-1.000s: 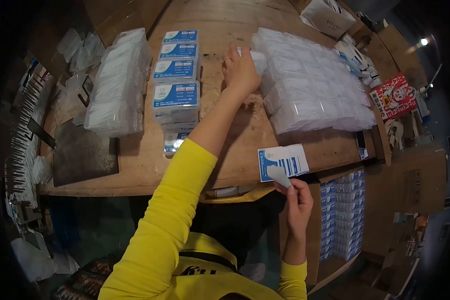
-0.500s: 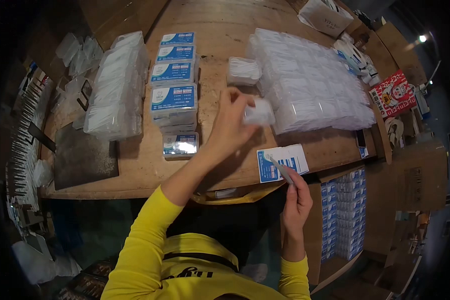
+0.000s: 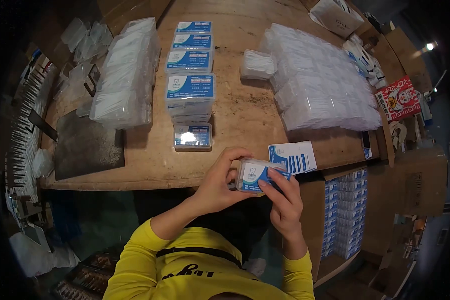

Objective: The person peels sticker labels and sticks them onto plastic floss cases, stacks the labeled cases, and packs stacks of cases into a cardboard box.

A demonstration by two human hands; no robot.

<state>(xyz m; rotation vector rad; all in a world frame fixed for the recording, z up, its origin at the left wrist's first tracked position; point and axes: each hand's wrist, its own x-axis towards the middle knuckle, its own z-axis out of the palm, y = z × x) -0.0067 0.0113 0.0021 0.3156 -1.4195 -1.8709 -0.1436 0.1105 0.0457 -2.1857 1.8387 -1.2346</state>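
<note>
Over the table's front edge, my left hand (image 3: pixel 216 181) is closed around the left side of a small clear plastic box (image 3: pixel 241 176). A blue-and-white card (image 3: pixel 255 173) with a tooth logo lies against the box's upper face. My right hand (image 3: pixel 286 206) grips the right side, its fingers pressing on the card. Whether the card sits inside or on top of the lid, I cannot tell. Just behind my right hand lies a small pile of matching cards (image 3: pixel 304 156). A finished-looking box with a blue card (image 3: pixel 193 136) rests on the table to the left.
Several stacks of carded boxes (image 3: pixel 190 90) stand left of centre, beside a row of clear boxes with white contents (image 3: pixel 122 90). More clear boxes (image 3: pixel 325 85) are piled at right, with a single one (image 3: pixel 258 65) beside them. A carton (image 3: pixel 310 220) holding carded boxes stands below the table's right edge.
My left hand has brought a clear box from beside the right-hand pile down to the table's front edge. My right hand has moved its card onto that box. The view has shifted slightly.
</note>
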